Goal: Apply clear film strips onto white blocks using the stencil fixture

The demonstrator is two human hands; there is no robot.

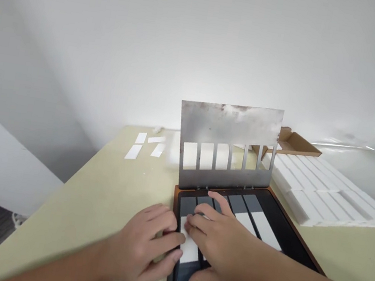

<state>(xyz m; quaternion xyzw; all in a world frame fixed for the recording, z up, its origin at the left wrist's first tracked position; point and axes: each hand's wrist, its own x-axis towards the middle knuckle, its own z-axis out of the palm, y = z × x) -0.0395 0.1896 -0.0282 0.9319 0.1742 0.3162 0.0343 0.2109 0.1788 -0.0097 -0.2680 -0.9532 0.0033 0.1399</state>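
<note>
Checked the feed for legible marks and found none. The stained steel plate (230,124) showed only smudges and dark blotches. I could read no label, brand, number or sign on it, on the stacked white strips (322,190), or on the cardboard tray (294,142) behind them.

The left hand (144,243) and right hand (224,243) touch white strips (188,247) in a dark tray (286,237).

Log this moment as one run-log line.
left hand: at white strip | right hand: over same strip | slotted metal plate: upright, hinged to dark tray
</note>
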